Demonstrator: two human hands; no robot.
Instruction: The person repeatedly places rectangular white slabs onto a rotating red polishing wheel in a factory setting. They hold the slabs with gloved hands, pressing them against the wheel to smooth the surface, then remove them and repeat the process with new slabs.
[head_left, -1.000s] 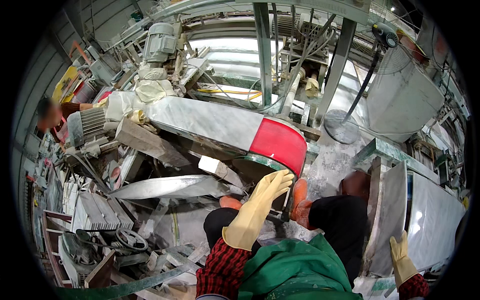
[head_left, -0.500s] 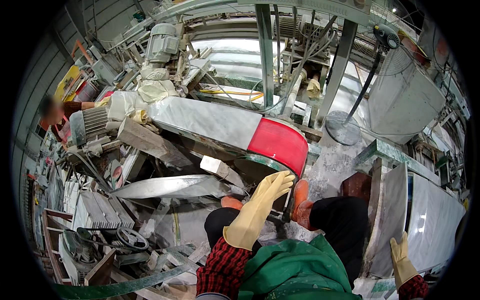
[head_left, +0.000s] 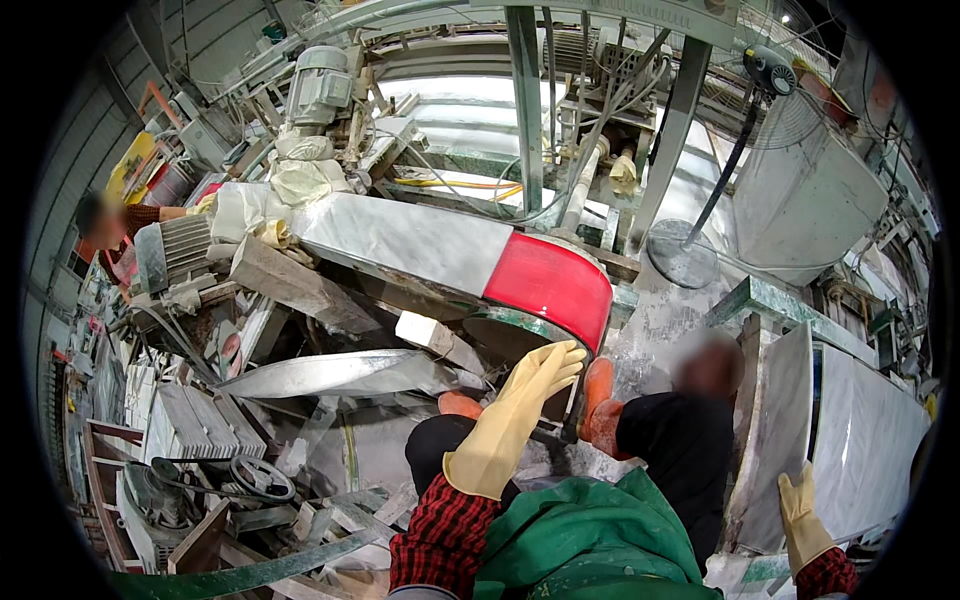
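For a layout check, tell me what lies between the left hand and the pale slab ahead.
The red belt lies between the left hand and the pale slab, as the head view shows.

Ribbed grey wall [head_left: 75, 150], ten o'clock. Grey-green post [head_left: 525, 105], twelve o'clock. Fan [head_left: 770, 72], two o'clock; small bright lamp [head_left: 786, 20] beyond. Dusty floor [head_left: 650, 335], three o'clock, near fan's round base [head_left: 683, 255].
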